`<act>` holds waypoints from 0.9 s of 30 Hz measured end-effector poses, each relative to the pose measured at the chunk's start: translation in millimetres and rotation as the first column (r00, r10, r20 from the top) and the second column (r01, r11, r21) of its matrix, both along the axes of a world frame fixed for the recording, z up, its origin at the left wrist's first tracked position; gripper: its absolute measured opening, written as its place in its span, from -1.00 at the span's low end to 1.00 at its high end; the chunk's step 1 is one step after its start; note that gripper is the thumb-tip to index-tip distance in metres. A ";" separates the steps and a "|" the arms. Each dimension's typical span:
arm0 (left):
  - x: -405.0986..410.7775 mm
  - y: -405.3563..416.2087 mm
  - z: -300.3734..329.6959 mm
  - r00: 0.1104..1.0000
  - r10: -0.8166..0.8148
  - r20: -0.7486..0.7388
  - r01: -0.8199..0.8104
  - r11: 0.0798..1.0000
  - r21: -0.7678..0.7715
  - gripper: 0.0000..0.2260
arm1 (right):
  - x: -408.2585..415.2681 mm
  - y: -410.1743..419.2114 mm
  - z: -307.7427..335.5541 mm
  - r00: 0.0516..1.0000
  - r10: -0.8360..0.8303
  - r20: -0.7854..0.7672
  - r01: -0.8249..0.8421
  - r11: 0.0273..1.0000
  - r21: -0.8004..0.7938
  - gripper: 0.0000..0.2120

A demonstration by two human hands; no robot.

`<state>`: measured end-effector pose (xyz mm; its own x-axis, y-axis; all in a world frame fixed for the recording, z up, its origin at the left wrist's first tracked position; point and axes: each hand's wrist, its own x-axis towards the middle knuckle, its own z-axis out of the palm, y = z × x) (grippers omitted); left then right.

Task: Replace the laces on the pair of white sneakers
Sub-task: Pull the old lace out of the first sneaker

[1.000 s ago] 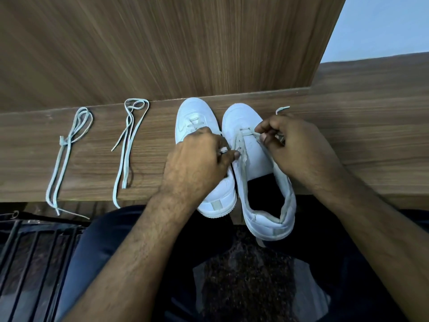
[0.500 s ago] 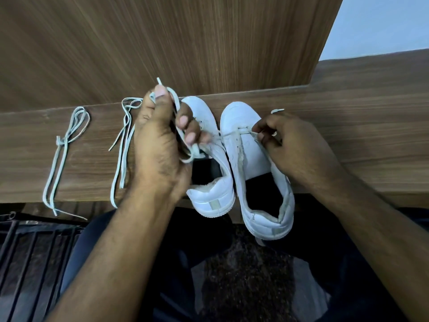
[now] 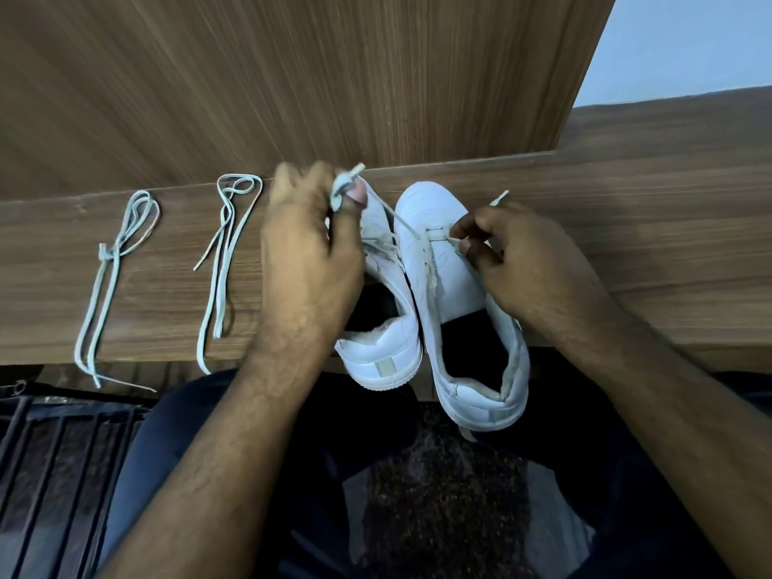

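Leftmost on the wooden surface lies a knotted spare lace, its long axis running toward the person, its ends hanging past the near edge. Just right of it a second spare lace lies folded, looped at the far end by the wooden back panel, also lengthwise toward the person. Next comes the left hand, raised over the left sneaker and hiding much of its front; the fingers curl and pinch a bunched stretch of the lace being threaded, which runs taut down to the right sneaker. Both sneakers stand side by side, touching, toes toward the back panel, heels overhanging the near edge above the person's lap. The right hand rests on the right sneaker's outer side, its fingers pinching the lace at the front eyelets, with a free lace tip sticking up beyond the knuckles.

Against half a second ago, the left hand has shifted rightward and farther from the second spare lace, and the lace it holds now stretches straight across to the right sneaker rather than looping around the fingers. The right hand and both sneakers have barely moved
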<state>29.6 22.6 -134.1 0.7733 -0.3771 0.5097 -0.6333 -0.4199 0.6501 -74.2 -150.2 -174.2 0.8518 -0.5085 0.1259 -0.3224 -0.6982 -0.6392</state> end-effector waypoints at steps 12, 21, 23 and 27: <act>-4.2 -5.8 2.9 0.871 -0.186 -0.454 0.060 0.959 -0.278 -0.77 | -0.9 2.2 -0.1 1.000 -0.010 -0.024 0.010 1.000 0.004 -0.84; -3.1 -0.4 -8.9 0.997 0.024 -0.079 0.015 0.886 0.464 -0.87 | -1.0 1.7 -0.7 1.000 -0.011 -0.010 0.011 1.000 0.011 -0.84; 0.2 -1.7 -8.9 0.999 -0.006 -0.044 0.019 0.958 0.285 -0.85 | -1.2 1.7 0.1 1.000 -0.010 -0.018 0.010 1.000 0.005 -0.84; -6.6 -8.7 -6.7 0.970 -0.146 -0.193 0.140 0.989 -0.047 -0.80 | -1.5 1.1 0.8 1.000 -0.002 -0.027 0.002 1.000 -0.002 -0.84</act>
<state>23.0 13.9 -140.8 0.7983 -0.4765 0.3683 -0.5447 -0.3101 0.7792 -75.7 -149.1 -173.4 0.8538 -0.5103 0.1035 -0.3412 -0.6985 -0.6290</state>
